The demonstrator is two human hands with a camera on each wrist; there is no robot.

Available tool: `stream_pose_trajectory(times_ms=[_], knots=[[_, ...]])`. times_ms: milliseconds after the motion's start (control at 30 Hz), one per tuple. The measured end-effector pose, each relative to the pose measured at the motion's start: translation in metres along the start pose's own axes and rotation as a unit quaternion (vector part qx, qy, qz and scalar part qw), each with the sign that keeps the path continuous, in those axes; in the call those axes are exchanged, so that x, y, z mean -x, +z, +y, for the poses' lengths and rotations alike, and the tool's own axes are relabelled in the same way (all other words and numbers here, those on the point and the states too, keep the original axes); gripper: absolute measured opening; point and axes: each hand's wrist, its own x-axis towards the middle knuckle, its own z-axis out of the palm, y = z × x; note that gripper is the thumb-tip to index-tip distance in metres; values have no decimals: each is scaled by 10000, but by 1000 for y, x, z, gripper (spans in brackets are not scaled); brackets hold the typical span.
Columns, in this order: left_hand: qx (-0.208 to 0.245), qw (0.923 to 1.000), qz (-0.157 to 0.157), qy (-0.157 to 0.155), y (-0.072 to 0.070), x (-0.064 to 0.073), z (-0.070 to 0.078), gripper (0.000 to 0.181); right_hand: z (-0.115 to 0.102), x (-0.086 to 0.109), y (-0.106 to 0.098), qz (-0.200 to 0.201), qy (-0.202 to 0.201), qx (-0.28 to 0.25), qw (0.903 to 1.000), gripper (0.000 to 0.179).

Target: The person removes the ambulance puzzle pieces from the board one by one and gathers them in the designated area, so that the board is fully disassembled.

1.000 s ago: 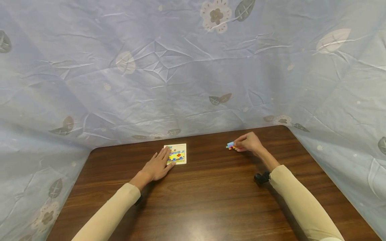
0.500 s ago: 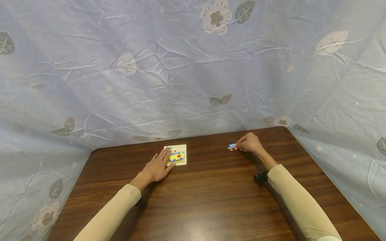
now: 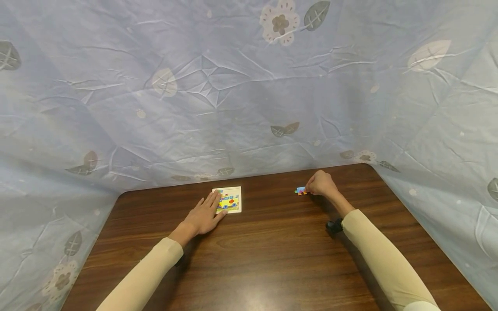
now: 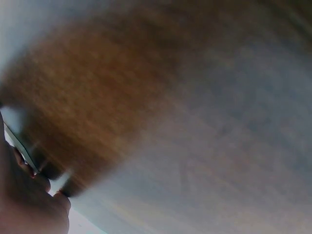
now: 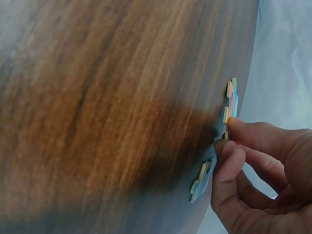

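In the head view, a small framed puzzle [image 3: 235, 198] shows a yellow ambulance with a red cross. My left hand [image 3: 203, 214] lies flat with its fingers spread across the puzzle's left side, hiding that part. Farther right, the thumb and fingertips of my right hand [image 3: 322, 183] pinch the right end of blue-and-orange jigsaw pieces [image 3: 301, 190] low over the table. Seen from the right wrist, one jigsaw piece [image 5: 231, 100] extends above the pinch, and another jigsaw piece [image 5: 202, 180] sits below the fingertips. The left wrist view is mostly blurred table, with fingers [image 4: 44, 183] at its lower left.
The brown wooden table [image 3: 249, 255] has its back edge close to a pale, flower-printed cloth [image 3: 233, 108], which hangs behind and on both sides. A black wrist device [image 3: 334, 227] sits beneath the right sleeve.
My right hand has shifted slightly, its fingers turning more downward, and the pinched jigsaw pieces have moved a little right and nearer. The left hand stays on the puzzle.
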Motion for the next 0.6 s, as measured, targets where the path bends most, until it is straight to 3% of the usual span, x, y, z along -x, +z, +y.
stream_pose_trajectory(times_ms=[600], knots=[[-44,10000,-10,-39,-5,3,5,82,-2,1,2,130,45,228,9996,6]])
